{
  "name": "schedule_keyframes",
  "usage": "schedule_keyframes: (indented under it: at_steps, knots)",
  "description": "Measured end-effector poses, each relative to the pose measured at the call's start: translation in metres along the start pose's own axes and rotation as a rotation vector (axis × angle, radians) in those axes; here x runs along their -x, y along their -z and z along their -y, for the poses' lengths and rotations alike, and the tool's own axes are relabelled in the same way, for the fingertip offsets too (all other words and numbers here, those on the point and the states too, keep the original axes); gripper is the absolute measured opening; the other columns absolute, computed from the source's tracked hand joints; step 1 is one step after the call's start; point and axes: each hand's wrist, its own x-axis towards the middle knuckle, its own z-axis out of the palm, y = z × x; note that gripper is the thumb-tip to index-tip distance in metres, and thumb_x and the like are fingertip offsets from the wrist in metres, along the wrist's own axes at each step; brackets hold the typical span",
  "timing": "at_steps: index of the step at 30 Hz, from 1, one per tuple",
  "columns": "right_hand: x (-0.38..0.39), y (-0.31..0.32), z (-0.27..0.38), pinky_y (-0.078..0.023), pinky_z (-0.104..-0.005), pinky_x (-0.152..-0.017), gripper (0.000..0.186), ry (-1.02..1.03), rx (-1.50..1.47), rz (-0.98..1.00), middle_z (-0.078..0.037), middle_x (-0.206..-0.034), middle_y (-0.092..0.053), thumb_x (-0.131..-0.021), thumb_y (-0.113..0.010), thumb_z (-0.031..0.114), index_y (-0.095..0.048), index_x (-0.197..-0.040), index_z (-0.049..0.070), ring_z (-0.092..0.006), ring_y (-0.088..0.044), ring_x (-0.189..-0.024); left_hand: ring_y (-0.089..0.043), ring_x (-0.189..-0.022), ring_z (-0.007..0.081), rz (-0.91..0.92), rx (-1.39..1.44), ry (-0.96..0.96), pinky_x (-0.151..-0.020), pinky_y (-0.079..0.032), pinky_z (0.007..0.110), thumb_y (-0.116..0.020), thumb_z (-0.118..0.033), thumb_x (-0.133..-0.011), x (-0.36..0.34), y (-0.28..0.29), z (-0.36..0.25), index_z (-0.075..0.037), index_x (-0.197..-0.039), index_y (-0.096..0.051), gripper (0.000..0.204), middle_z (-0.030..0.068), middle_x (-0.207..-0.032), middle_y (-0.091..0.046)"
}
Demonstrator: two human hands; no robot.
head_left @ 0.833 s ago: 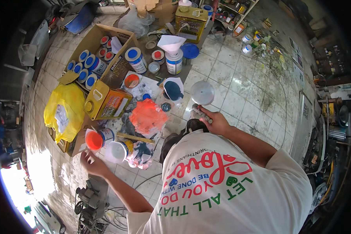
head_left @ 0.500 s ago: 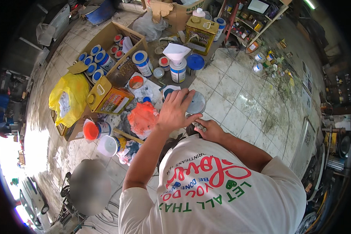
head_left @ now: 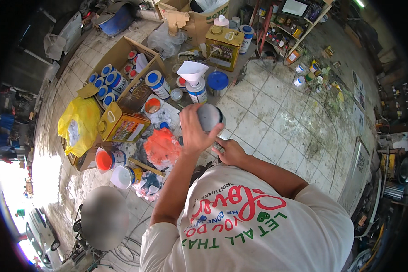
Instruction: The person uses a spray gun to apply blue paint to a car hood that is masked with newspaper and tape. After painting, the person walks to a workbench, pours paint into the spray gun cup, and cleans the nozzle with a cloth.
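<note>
- Since 0.5 s ago, left hand [head_left: 192, 131] has curled round the grey round metal lid [head_left: 210, 117], fingers clasping its left rim
- Right hand [head_left: 231, 152], just below the lid, pinches a small speckled tool [head_left: 218, 146]

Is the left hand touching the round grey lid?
Touching. The head view shows the left hand wrapped over the round grey lid, fingers on its edge.

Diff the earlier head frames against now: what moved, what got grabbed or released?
The left hand swung from the orange-lidded can at the left, across to the round grey metal lid, and now grips its left edge. The right hand stayed under the lid's near side, holding something too hidden to identify. The yellow rectangular tin and the blue-lidded cans in the cardboard box did not move.
</note>
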Motion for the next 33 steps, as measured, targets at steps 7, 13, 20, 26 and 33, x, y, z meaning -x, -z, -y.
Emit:
schedule_keyframes:
  at_steps: [7,13,20,26,33]
  knots:
    - [-0.011,-0.019,-0.015,-0.054,-0.0517,-0.067,0.061,0.034,-0.077,0.036,-0.026,-0.076,-0.067,-0.096,-0.067,0.033,-0.047,-0.153,0.021,-0.0452,-0.067,-0.068,-0.059,-0.114,0.0294,-0.537,1.292,1.023,-0.103,-0.041,0.050,-0.055,-0.065,-0.098,0.091,0.027,0.120,-0.007,-0.141,-0.049,0.073,0.0129,-0.140,-0.055]
    - [-0.006,-0.024,-0.014,-0.053,-0.0529,-0.069,0.061,-0.008,-0.105,0.039,-0.026,-0.074,-0.066,-0.095,-0.068,0.033,-0.048,-0.153,0.031,-0.0461,-0.067,-0.073,-0.059,-0.117,0.0332,-0.618,1.241,1.570,-0.102,-0.040,0.054,-0.054,-0.077,-0.092,0.201,0.048,0.250,-0.013,-0.143,-0.052,0.082,0.0102,-0.129,-0.064]
    - [-0.005,-0.024,-0.030,-0.055,-0.0537,-0.074,0.069,-0.164,0.109,0.083,-0.025,-0.083,-0.070,-0.090,-0.068,0.023,-0.045,-0.154,0.031,-0.0440,-0.070,-0.079,-0.067,-0.094,0.0282,-0.441,-0.066,1.113,-0.087,-0.052,0.044,-0.071,-0.053,-0.091,0.218,0.017,0.224,0.002,-0.132,-0.059,0.070,0.0181,-0.110,-0.070]
    - [-0.014,-0.024,-0.036,-0.056,-0.0546,-0.079,0.076,-0.205,0.267,0.143,-0.024,-0.091,-0.072,-0.082,-0.065,0.012,-0.044,-0.154,0.024,-0.0442,-0.071,-0.086,-0.074,-0.077,0.0309,0.149,0.102,0.828,-0.074,-0.056,0.043,-0.068,-0.032,-0.095,0.111,-0.023,0.130,0.002,-0.136,-0.056,0.056,0.0174,-0.082,-0.074]
    - [-0.028,-0.017,-0.018,-0.057,-0.0550,-0.081,0.073,-0.240,0.345,0.204,-0.025,-0.094,-0.072,-0.081,-0.063,0.007,-0.047,-0.151,0.018,-0.0447,-0.071,-0.090,-0.074,-0.059,0.0290,0.168,0.232,0.869,-0.065,-0.059,0.043,-0.053,-0.015,-0.100,0.100,-0.033,0.147,0.004,-0.128,-0.061,0.034,0.0193,-0.069,-0.071]
